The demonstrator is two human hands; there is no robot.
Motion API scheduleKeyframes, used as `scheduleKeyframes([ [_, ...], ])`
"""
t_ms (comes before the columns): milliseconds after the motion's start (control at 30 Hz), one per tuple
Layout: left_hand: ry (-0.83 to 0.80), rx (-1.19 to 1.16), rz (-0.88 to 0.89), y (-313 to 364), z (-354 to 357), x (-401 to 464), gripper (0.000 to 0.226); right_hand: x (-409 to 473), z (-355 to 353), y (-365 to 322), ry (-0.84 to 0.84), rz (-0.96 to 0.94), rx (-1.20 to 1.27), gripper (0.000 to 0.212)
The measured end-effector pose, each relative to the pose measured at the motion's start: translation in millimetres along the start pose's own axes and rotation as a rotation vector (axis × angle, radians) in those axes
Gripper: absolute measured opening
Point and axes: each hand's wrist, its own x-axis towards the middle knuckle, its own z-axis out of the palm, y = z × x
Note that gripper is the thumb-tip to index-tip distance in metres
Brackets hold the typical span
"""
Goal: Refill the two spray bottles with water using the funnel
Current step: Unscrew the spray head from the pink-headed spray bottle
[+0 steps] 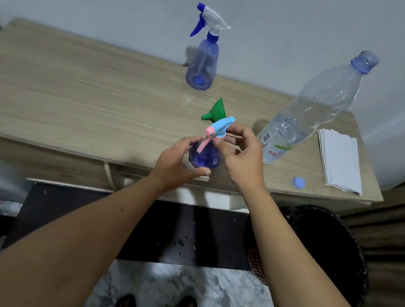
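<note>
A small blue spray bottle (pixel 206 155) with a light-blue and pink trigger head (pixel 220 128) stands near the front edge of the wooden table (pixel 72 95). My left hand (pixel 178 163) wraps around its body. My right hand (pixel 243 157) grips its neck just under the head. A green funnel (pixel 217 110) lies on its side right behind it. A taller blue spray bottle (pixel 202 65) with a white and blue head stands at the back by the wall. A large clear water bottle (pixel 309 109), uncapped and partly filled, stands to the right.
The water bottle's blue cap (pixel 299 182) lies near the table's front right edge. A stack of white napkins (pixel 338 159) sits at the right end. A dark bin (pixel 326 252) stands on the floor at the right, below the table.
</note>
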Motion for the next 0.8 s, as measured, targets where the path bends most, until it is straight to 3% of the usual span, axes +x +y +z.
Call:
scheduleKeyframes([
  [67,-0.006,-0.015,-0.017,0.4,-0.5,-1.0,0.084,2.1,3.9,-1.5,0.02,0.012,0.011,0.04],
  [167,-0.013,-0.043,-0.041,0.5,-0.2,-1.8,0.089,4.6,5.8,-1.6,0.037,-0.001,-0.01,0.032],
  [367,-0.008,-0.051,-0.039,-3.4,0.5,-1.6,0.093,5.5,-1.9,-0.4,-0.091,-0.07,-0.001,0.031],
  [533,0.015,-0.047,0.005,-0.1,2.1,-2.8,0.081,9.2,-0.4,0.5,-0.047,-0.057,0.006,0.047],
  [800,0.013,-0.038,-0.018,-2.0,4.2,-2.3,0.085,15.5,-9.5,-6.2,-0.081,-0.026,0.064,0.027],
])
